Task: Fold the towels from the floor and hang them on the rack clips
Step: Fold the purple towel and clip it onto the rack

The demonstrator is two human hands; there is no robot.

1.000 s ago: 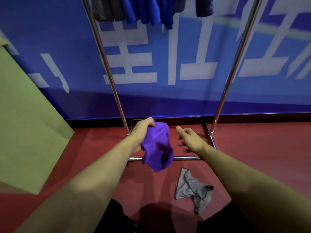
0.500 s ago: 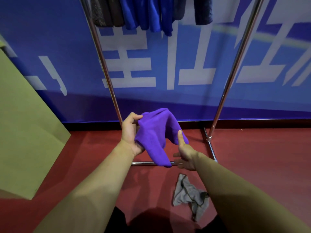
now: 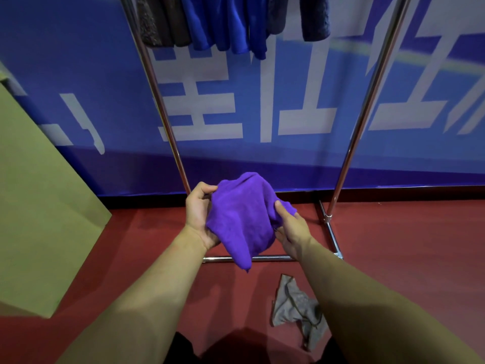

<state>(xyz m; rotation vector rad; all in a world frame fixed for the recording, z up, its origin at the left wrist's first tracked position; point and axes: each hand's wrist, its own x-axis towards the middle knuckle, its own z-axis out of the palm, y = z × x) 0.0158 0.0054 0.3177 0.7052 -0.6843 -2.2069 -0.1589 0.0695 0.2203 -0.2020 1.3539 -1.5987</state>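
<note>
A crumpled purple towel (image 3: 242, 216) hangs between both hands in front of me, its lower tip dangling toward the floor. My left hand (image 3: 198, 214) grips its left edge with the thumb on top. My right hand (image 3: 290, 229) pinches its right side. A grey towel (image 3: 294, 306) lies bunched on the red floor below my right forearm. The metal rack (image 3: 364, 106) stands ahead, with several blue and dark towels (image 3: 225, 24) hanging from its top, clips out of view.
The rack's base bar (image 3: 267, 258) runs across the floor just under the purple towel. A blue banner wall (image 3: 262, 122) is right behind the rack. A large olive-green board (image 3: 39, 193) leans at the left.
My right hand has come in from open air and taken hold of the purple towel's right side. Both hands have lifted the towel and spread it slightly.
</note>
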